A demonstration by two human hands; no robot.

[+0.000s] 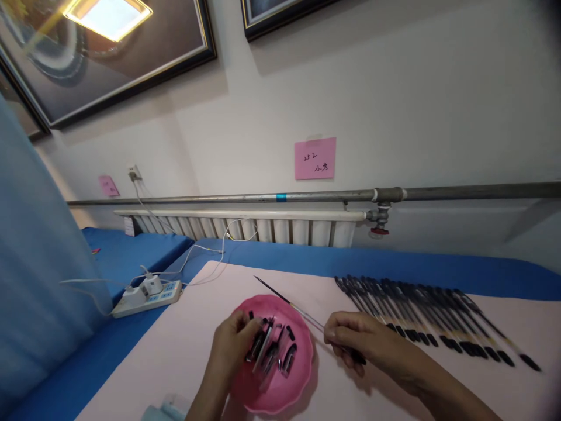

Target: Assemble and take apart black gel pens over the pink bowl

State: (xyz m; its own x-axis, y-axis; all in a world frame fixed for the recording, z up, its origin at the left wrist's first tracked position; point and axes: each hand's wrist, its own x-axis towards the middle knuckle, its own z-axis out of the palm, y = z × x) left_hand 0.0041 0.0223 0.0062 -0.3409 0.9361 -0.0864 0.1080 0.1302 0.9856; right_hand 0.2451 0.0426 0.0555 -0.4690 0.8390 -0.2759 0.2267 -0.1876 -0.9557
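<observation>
Two hands work low on the counter (184, 345). The left hand (232, 342) is in the pink bowl (302, 386) at 6 o'clock, fingers closed on one of the pen parts (272, 351), clear and black pieces heaped there; which piece, cannot tell. The right hand (355, 339), just at 3 o'clock of the bowl, pinches a thin refill (289, 303) near its rear end, dark tip pointing to 10 o'clock past the bowl's far rim. A row of pens (421, 310) lies side by side at 2 to 3 o'clock, apart from the bowl. A power strip (146, 295) sits at 9 o'clock on blue cloth (109, 362). Judgement: lift a single piece clear of the heap, hold the refill level, line both up end to end, and use no force.
</observation>
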